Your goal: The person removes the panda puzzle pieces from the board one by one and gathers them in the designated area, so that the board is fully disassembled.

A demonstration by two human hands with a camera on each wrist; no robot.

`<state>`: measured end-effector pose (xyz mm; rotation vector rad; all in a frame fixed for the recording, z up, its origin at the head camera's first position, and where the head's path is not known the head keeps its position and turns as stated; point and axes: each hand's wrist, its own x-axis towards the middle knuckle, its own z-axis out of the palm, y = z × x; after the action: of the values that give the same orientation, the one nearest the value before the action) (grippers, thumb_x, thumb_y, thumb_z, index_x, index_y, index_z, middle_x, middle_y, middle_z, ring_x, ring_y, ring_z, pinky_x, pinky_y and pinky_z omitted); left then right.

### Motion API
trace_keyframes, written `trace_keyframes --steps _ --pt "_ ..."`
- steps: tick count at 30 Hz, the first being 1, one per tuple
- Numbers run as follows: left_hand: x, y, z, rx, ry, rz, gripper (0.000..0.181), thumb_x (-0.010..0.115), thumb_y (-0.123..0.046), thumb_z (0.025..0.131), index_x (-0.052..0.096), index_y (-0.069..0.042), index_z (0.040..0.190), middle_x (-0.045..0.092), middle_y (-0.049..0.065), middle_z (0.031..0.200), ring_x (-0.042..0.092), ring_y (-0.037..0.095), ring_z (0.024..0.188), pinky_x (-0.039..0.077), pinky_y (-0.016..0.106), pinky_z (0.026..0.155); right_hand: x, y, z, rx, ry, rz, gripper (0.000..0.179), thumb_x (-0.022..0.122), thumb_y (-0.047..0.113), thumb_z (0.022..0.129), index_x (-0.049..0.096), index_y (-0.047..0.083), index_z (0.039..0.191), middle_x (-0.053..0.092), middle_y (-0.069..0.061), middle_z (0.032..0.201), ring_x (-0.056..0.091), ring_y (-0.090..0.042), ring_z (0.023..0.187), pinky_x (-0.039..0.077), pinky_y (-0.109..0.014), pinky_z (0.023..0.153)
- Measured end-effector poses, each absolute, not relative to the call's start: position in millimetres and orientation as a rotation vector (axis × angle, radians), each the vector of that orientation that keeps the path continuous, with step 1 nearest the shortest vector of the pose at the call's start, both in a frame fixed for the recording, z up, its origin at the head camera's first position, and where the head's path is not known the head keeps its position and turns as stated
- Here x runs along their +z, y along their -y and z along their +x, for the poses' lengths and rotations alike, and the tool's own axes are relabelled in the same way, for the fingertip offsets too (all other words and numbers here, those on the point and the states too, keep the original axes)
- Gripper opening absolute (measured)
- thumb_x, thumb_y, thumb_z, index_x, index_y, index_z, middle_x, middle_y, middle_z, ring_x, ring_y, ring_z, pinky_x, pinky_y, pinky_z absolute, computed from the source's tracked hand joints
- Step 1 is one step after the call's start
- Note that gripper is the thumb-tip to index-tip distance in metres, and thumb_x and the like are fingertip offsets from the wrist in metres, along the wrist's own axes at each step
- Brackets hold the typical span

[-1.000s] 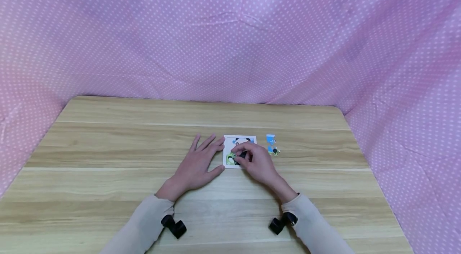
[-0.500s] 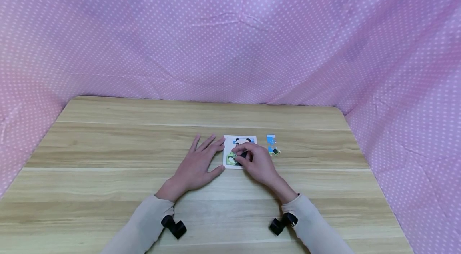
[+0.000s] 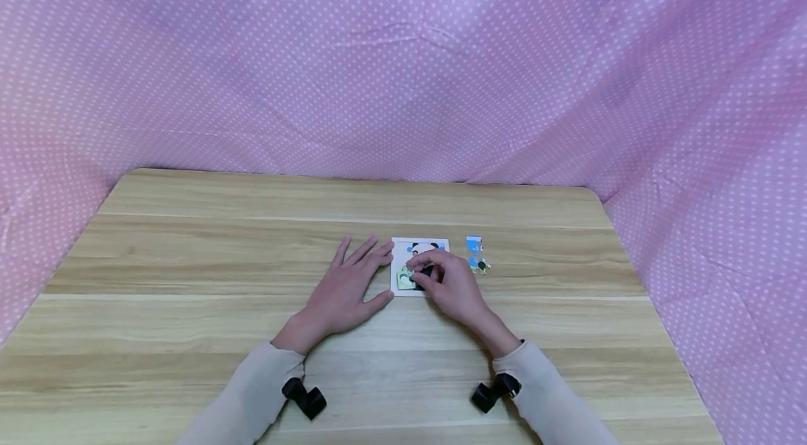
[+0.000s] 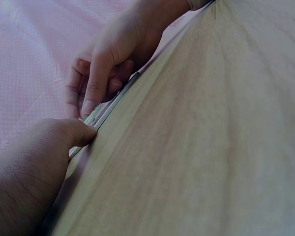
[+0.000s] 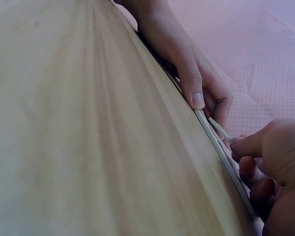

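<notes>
A small panda jigsaw puzzle in a white tray [image 3: 394, 271] lies flat on the wooden table. My left hand [image 3: 340, 296] is spread beside it, with the thumb and fingertips against the tray's left edge. Over the tray, my right hand [image 3: 455, 287] pinches a green puzzle piece [image 3: 405, 279] between thumb and fingers. The right wrist view shows this puzzle piece [image 5: 219, 129] tilted, its far edge raised above the tray. Part of the panda picture is hidden beneath the right hand.
Two loose pieces lie right of the tray: a blue puzzle piece [image 3: 474, 244] and, nearer, a blue, black and green puzzle piece [image 3: 479, 265]. A pink dotted cloth [image 3: 403, 80] hangs behind the table [image 3: 252, 207].
The green puzzle piece has shifted and turned very slightly at my right fingertips. Both hands have stayed almost in place, and the loose pieces lie as before.
</notes>
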<state>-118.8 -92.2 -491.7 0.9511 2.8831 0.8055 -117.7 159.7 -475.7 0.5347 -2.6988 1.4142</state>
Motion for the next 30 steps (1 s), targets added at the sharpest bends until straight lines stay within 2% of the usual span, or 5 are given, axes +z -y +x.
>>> trace_keyframes --steps 11,22,30 --pt "-492.4 91.6 -119.1 0.791 -2.885 0.948 0.067 0.063 -0.052 0.108 0.056 -0.011 0.16 0.037 -0.003 0.18 0.025 0.026 0.17 -0.001 0.059 0.139 -469.6 -160.9 -114.7 1.539 2.673 0.492 0.023 0.084 -0.002 0.096 0.082 0.009 0.115 0.075 -0.002 0.098 0.055 -0.006 0.064 0.045 -0.019 0.057" --pt "-491.5 90.9 -118.7 0.781 -2.886 0.939 0.067 0.064 -0.052 0.108 0.057 -0.011 0.16 0.037 -0.003 0.18 0.025 0.026 0.17 -0.001 0.059 0.139 -461.8 -170.0 -110.3 1.538 2.637 0.402 0.024 0.087 -0.003 0.092 0.085 0.013 0.11 0.075 0.0 0.094 0.053 -0.01 0.064 0.04 -0.019 0.055" --pt "-492.5 92.2 -118.8 0.793 -2.888 0.934 0.067 0.064 -0.052 0.107 0.057 -0.012 0.161 0.036 -0.004 0.18 0.025 0.026 0.17 -0.002 0.058 0.139 -462.5 -183.1 -105.4 1.574 2.629 0.329 0.019 0.085 -0.003 0.094 0.086 0.012 0.105 0.065 -0.001 0.082 0.052 -0.012 0.066 0.04 -0.019 0.057"
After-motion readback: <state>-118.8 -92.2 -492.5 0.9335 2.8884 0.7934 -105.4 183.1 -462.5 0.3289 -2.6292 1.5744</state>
